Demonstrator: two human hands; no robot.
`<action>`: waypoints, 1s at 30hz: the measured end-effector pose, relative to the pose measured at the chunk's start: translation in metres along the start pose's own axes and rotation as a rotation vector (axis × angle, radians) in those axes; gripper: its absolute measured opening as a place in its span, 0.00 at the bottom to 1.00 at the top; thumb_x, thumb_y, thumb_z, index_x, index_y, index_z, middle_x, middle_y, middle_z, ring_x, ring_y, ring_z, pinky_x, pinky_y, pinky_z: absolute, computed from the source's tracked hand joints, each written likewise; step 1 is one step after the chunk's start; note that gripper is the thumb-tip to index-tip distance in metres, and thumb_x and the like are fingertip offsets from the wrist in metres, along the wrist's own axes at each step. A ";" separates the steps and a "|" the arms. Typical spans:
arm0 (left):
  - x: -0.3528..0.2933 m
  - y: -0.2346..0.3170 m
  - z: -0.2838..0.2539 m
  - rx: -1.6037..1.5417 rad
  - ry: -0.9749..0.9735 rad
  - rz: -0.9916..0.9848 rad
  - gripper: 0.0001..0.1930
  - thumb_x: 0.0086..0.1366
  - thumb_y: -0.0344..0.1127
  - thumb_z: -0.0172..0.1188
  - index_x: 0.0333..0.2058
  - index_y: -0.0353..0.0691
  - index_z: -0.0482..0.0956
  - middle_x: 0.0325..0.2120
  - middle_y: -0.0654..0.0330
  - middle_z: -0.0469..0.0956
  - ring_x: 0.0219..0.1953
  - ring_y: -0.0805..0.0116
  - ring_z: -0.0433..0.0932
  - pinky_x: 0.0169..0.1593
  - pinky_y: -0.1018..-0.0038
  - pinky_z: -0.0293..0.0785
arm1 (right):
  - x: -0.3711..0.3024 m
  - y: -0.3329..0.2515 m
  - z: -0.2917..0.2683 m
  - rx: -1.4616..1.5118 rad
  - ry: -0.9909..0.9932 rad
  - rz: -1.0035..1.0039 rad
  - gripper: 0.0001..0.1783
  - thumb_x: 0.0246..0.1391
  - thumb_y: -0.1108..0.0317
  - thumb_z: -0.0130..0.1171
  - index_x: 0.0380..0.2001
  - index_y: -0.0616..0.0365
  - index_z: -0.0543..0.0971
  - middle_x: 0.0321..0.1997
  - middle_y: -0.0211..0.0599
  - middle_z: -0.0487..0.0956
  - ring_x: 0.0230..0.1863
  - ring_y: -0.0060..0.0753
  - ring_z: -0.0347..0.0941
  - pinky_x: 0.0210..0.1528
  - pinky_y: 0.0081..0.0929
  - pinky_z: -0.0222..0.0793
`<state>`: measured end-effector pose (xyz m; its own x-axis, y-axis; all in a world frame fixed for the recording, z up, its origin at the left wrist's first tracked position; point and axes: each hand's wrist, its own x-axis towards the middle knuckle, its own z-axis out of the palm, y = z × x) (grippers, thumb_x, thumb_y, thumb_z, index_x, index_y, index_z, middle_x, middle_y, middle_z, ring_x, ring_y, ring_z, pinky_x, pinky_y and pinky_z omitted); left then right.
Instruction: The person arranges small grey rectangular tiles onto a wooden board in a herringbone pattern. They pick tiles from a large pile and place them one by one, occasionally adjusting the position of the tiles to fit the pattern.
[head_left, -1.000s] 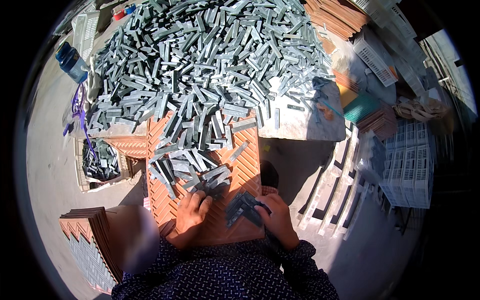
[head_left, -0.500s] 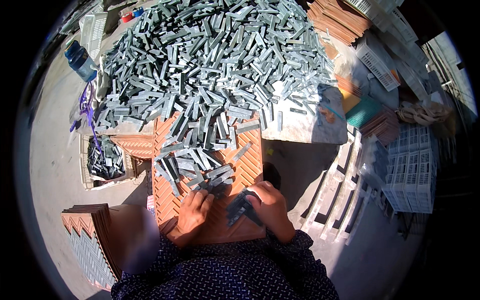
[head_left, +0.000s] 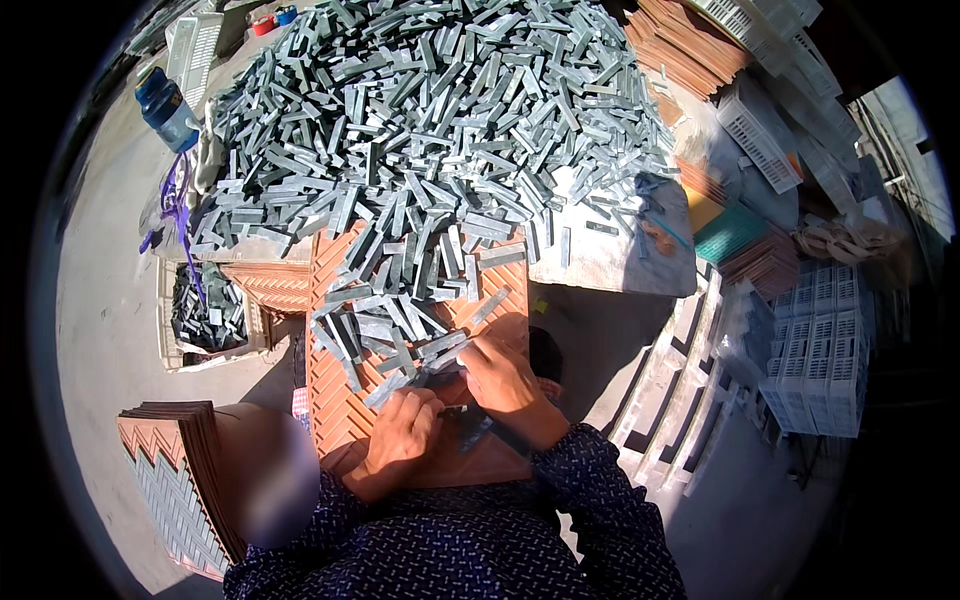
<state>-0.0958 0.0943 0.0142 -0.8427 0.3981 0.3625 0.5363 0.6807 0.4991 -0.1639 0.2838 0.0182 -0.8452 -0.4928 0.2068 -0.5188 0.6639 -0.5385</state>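
Observation:
An orange-brown board [head_left: 345, 408] with herringbone ridges lies in front of me, its far part covered by loose grey stone strips [head_left: 400, 318]. My right hand [head_left: 508, 388] reaches over the board with its fingers pinched at the near end of a grey strip [head_left: 443, 347]. Close beside it, my left hand [head_left: 402, 432] has its fingers curled in; a dark strip end shows by its fingertips, but what it grips is hidden. Between my hands and the board's near edge, dark strips [head_left: 474, 428] lie in the ridges, partly covered by the right hand's shadow.
Beyond the board rises a big heap of stone strips [head_left: 430, 120] on a pale slab [head_left: 600, 262]. A crate [head_left: 165, 320] of strips stands at left, with stacked boards [head_left: 180, 480] nearer. At right are a slatted pallet [head_left: 660, 390] and white crates [head_left: 815, 360].
My right hand has left the dark strips near the board's right edge and moved up and left to the loose strips. My left hand has shifted slightly right and toward me.

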 end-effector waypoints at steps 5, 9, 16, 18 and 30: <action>0.004 0.001 0.011 -0.099 0.036 -0.051 0.13 0.50 0.24 0.62 0.37 0.35 0.76 0.34 0.55 0.75 0.35 0.56 0.74 0.38 0.66 0.72 | -0.007 -0.001 -0.021 0.126 -0.048 0.040 0.13 0.45 0.77 0.60 0.37 0.61 0.75 0.34 0.42 0.73 0.37 0.46 0.73 0.40 0.37 0.71; 0.003 0.003 0.020 -0.060 -0.023 -0.086 0.13 0.53 0.26 0.61 0.39 0.36 0.76 0.35 0.54 0.75 0.37 0.56 0.75 0.40 0.66 0.74 | -0.042 0.006 -0.041 0.104 0.005 0.227 0.11 0.44 0.75 0.61 0.35 0.60 0.77 0.35 0.42 0.75 0.36 0.46 0.74 0.37 0.35 0.72; 0.008 0.012 0.015 -0.176 -0.074 -0.166 0.15 0.53 0.29 0.61 0.42 0.36 0.76 0.39 0.54 0.75 0.41 0.54 0.75 0.44 0.64 0.74 | -0.088 -0.015 -0.040 0.257 0.122 0.623 0.12 0.44 0.76 0.63 0.35 0.60 0.77 0.33 0.44 0.75 0.34 0.45 0.76 0.36 0.33 0.72; 0.000 0.008 0.014 -0.159 -0.100 -0.151 0.16 0.52 0.28 0.62 0.42 0.36 0.76 0.40 0.53 0.75 0.41 0.52 0.75 0.44 0.62 0.74 | -0.090 -0.015 -0.036 0.270 0.145 0.632 0.13 0.45 0.76 0.62 0.38 0.59 0.78 0.34 0.43 0.75 0.34 0.45 0.76 0.36 0.32 0.73; 0.012 0.008 0.020 -0.258 -0.115 -0.143 0.17 0.53 0.25 0.60 0.43 0.34 0.76 0.38 0.52 0.75 0.40 0.51 0.76 0.42 0.61 0.75 | -0.077 -0.005 -0.040 0.227 0.130 0.434 0.17 0.44 0.81 0.62 0.41 0.62 0.79 0.40 0.45 0.78 0.41 0.45 0.76 0.44 0.31 0.73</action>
<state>-0.1024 0.1163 0.0065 -0.9025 0.3866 0.1901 0.3940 0.5621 0.7272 -0.1015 0.3412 0.0380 -0.9932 -0.1151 0.0163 -0.0873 0.6458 -0.7585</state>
